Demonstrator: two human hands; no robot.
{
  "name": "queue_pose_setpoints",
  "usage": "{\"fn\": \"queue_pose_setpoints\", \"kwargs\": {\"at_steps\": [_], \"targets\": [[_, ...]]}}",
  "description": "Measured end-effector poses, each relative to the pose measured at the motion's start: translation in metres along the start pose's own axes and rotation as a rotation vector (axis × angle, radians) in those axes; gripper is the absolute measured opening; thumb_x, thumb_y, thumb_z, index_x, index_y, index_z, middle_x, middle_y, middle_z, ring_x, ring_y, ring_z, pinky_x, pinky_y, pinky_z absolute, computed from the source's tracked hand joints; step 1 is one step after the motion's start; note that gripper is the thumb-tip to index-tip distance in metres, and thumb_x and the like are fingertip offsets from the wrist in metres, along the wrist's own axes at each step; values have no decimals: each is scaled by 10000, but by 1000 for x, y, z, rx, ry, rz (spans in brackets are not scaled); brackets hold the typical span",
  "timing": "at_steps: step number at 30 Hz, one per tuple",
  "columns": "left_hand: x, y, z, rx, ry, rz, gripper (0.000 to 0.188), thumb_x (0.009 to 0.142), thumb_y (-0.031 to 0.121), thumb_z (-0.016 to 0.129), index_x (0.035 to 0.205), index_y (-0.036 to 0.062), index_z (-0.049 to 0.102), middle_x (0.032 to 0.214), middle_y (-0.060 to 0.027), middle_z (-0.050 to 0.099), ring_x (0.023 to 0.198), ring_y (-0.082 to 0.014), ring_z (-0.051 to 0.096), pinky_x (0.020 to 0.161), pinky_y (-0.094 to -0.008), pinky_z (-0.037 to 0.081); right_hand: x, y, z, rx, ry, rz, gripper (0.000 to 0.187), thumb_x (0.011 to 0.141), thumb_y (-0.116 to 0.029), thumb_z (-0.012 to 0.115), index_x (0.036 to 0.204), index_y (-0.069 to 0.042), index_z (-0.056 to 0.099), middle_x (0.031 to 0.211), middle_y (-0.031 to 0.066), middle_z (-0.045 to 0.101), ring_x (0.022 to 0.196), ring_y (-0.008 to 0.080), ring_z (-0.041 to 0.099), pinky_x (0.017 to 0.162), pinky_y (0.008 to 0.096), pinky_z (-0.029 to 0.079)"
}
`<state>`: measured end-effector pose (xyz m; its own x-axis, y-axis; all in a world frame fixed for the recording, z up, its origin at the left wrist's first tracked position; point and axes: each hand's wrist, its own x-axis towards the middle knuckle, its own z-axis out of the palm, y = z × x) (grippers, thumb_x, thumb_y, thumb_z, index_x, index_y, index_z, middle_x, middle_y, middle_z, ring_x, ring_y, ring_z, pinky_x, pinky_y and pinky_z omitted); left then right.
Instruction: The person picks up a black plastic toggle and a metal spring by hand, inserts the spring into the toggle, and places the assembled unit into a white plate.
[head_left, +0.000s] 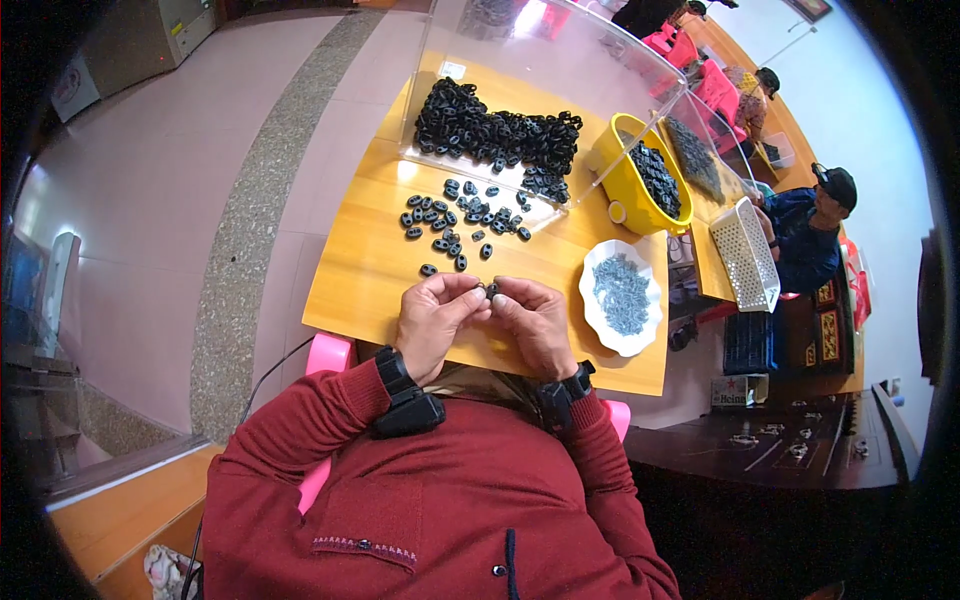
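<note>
At the near edge of the wooden table, my left hand (437, 318) and my right hand (535, 320) meet, fingertips pinched together. Between them they hold a small black plastic piece (491, 291), mostly covered by the fingers. Just beyond lie several loose black oval pieces (440, 244), with two holes showing in some. A large heap of black pieces (480, 130) is behind them, by a clear plastic box (560, 50). Right of my right hand stands a white scalloped plate (648, 325) with many tiny greyish, translucent-looking parts (622, 293).
A yellow tub (608, 165) full of black pieces stands at the table's right. Beyond it a person (810, 235) in dark blue and a cap sits near a white perforated basket (742, 255). Pink chair parts (328, 353) flank me. Another person (752, 100) is farther back.
</note>
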<state>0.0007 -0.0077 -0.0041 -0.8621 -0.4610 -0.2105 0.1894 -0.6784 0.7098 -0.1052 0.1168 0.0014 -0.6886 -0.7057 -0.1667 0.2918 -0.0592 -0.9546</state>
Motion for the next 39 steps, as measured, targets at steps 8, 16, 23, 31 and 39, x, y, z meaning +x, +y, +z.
{"fn": "queue_pose_setpoints", "kwargs": {"at_steps": [8, 16, 23, 31, 39], "targets": [[-3, 5, 4, 33, 15, -42, 181, 875, 17, 613, 1041, -42, 574, 906, -84, 635, 776, -139, 646, 740, -255, 566, -1, -2, -2, 32, 45, -56, 242, 877, -17, 624, 1112, 43, 617, 962, 93, 678, 787, 128, 644, 723, 250, 536], [-3, 5, 5, 67, 2, -49, 190, 875, 40, 624, 1040, -42, 582, 891, -76, 638, 750, -125, 638, 730, -242, 560, 1, 1, -6, -22, -1, -95, 212, 885, -11, 611, 1088, 47, 630, 966, 107, 683, 799, 139, 650, 742, 258, 540], [-2, 2, 3, 115, -9, -32, 167, 873, 39, 628, 1017, -42, 598, 890, -76, 648, 744, -115, 637, 715, -234, 561, -1, -3, -2, -16, -33, -86, 181, 888, -23, 612, 1053, 39, 653, 957, 83, 685, 811, 116, 639, 732, 230, 528], [-1, 1, 3, 109, -7, -25, 163, 872, 34, 629, 1012, -41, 598, 887, -76, 649, 736, -115, 638, 712, -234, 562, 0, -2, -3, -1, -52, -61, 181, 891, -12, 599, 1054, 55, 638, 957, 114, 684, 800, 156, 660, 751, 275, 554], [-2, 1, 2, 94, -8, -40, 155, 867, 28, 632, 1003, -35, 593, 888, -85, 653, 738, -123, 645, 711, -238, 567, -3, -7, -1, 49, -54, -20, 180, 887, -24, 609, 1041, 61, 645, 948, 104, 682, 797, 137, 649, 725, 250, 543]]}}
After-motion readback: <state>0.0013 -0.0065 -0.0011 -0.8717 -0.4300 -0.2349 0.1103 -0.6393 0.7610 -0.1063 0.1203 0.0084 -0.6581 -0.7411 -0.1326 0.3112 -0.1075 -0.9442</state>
